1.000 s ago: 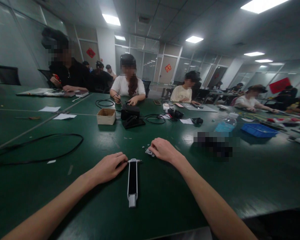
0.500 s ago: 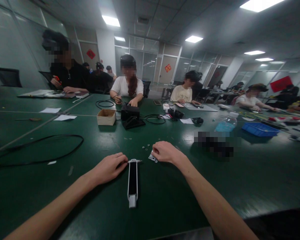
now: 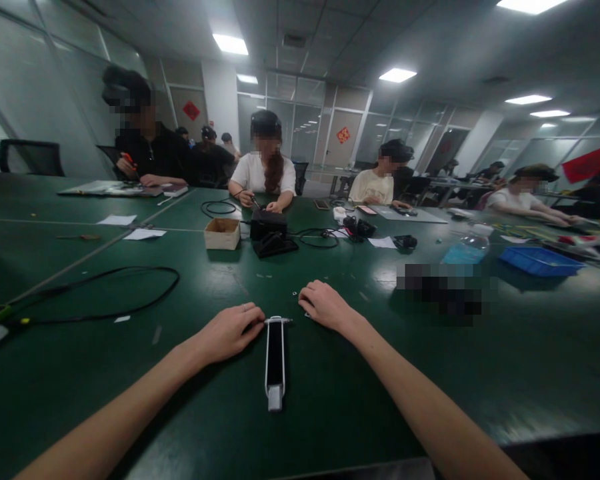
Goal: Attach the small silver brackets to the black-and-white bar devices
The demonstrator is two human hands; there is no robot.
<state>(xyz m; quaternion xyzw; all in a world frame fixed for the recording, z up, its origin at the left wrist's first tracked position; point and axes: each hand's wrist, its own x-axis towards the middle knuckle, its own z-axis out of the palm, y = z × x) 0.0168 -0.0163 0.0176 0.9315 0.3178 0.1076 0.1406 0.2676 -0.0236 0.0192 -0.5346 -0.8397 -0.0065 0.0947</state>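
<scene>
A long narrow black piece with a white frame (image 3: 275, 353) lies lengthwise in front of me, a pale block at its near end. Across its far end runs a thin metal rod (image 3: 286, 321). My left hand (image 3: 233, 333) is closed at the left end of that rod, thumb and fingers together. To the right, my right hand (image 3: 325, 307) rests low on the table with curled fingers; its fingertips are hidden. One small nut (image 3: 295, 293) shows just beyond those fingers. Only an edge of a small metal plate (image 3: 307, 315) shows below the hand.
Across the green table (image 3: 205, 413), a co-worker (image 3: 263, 173) handles something by a black box (image 3: 269, 225). Near it stands an open cardboard box (image 3: 223, 235). A black cable (image 3: 145, 269) loops at left. A bottle (image 3: 467, 247) and a blue tray (image 3: 540, 261) are at right.
My right hand has shifted left, covering most of the metal plate and some of the small parts. The left hand stays at the rod. The view has turned slightly left.
</scene>
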